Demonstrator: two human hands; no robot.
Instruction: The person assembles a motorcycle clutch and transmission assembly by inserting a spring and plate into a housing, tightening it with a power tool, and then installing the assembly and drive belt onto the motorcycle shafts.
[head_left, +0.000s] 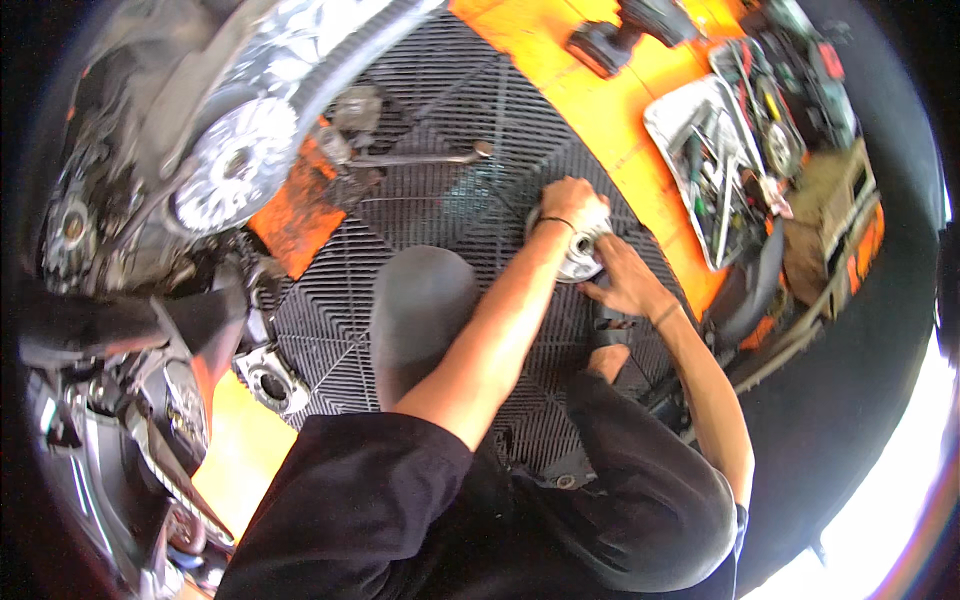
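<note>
A round silvery metal part (578,266) with a hole near its middle rests low over the dark ribbed mat, just right of centre. My left hand (576,203) is closed at its far edge, knuckles up, its fingertips hidden. From the near right, my right hand (630,283) grips the same part, the thumb and fingers bent against its rim. Whether the part touches the mat is hidden by my hands.
A metal tray of tools (710,160) lies on orange flooring at right, with a cordless power tool (610,45) beyond it. A long-handled wrench (425,158) lies on the ribbed mat (430,75). At left stands a motorcycle wheel (240,160); a metal housing (272,382) sits nearer.
</note>
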